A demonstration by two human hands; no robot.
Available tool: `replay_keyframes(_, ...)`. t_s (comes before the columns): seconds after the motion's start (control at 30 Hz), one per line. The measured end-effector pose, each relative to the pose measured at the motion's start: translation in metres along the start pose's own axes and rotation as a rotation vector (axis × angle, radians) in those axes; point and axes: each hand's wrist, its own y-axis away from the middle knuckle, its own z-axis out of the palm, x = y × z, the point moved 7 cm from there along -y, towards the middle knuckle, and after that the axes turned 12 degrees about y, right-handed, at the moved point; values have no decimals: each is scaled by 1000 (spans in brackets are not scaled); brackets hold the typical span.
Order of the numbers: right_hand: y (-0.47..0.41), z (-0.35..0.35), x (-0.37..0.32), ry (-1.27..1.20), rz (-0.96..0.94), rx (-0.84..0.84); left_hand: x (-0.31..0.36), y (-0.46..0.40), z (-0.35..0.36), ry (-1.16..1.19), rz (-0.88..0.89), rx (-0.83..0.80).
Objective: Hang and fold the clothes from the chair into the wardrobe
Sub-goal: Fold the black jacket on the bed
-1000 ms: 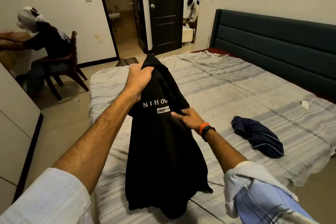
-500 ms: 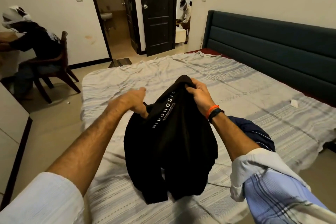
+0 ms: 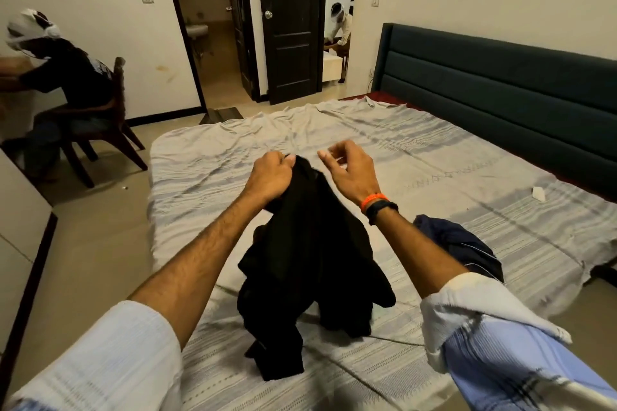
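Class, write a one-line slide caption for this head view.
Left hand grips a black garment over the bed; right hand hovers free.

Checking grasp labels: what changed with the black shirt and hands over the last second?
The right hand let go of the black shirt and now hangs beside it, fingers loosely curled. The left hand has come lower, gripping the shirt's top. The navy garment stayed on the bed.

Left hand (image 3: 270, 178) clenched, right hand (image 3: 350, 170) loose
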Motion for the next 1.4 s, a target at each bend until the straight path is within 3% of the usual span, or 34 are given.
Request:
replay_keyframes(0.07, 19, 8, -8, -133, -22, -135, -3, -1, 2, 370, -156, 63)
replay_keyframes(0.13, 43, 23, -14, -197, -10, -426, -6, -4, 6, 779, -317, 87)
replay_keyframes(0.2, 59, 41, -8, -89, -4, -639, -6, -10, 7, 1080, -390, 90)
replay_keyframes(0.23, 60, 46, -2, -54, 4, -655, -5, -11, 7, 1131, -405, 88)
replay_keyframes(0.33, 44, 44, 11, -105, 66, -436, -5, -8, 1, 1100, -401, 91)
replay_keyframes(0.43, 30, 34, 13, -206, 81, -271, -9, 2, 3, 905, -389, -97)
replay_keyframes(0.53, 20, 28, 9, -374, 129, -232, -22, 21, 8, 591, -329, -323)
replay_keyframes(0.67, 4, 12, -4, -623, 162, -208, -54, 45, 23, 381, -222, -477)
replay_keyframes(0.77, -3, 4, -14, -661, 176, -197, -69, 47, 30, 101, -138, -365)
replay_keyframes(0.93, -15, 1, 8, -484, 252, -172, -41, 38, 17, -83, 154, -103)
replay_keyframes(1.07, -13, -6, 36, 28, 229, -167, -27, 17, -4, 2, 100, 45)
replay_keyframes(1.13, -3, -7, 36, 102, 81, -100, -24, 6, -11, 181, 22, 75)
replay_keyframes(1.17, 1, -7, 34, 75, -18, -71, -22, 1, -11, 282, -22, 76)
replay_keyframes(1.23, 12, 2, 25, -116, -148, -177, -17, -3, -9, 462, -117, 79)
replay_keyframes(1.33, 24, 19, 16, -334, -195, -449, -8, -8, -5, 632, -212, 76)
replay_keyframes(1.4, 28, 24, 12, -400, -204, -488, -6, -12, -5, 667, -237, 64)
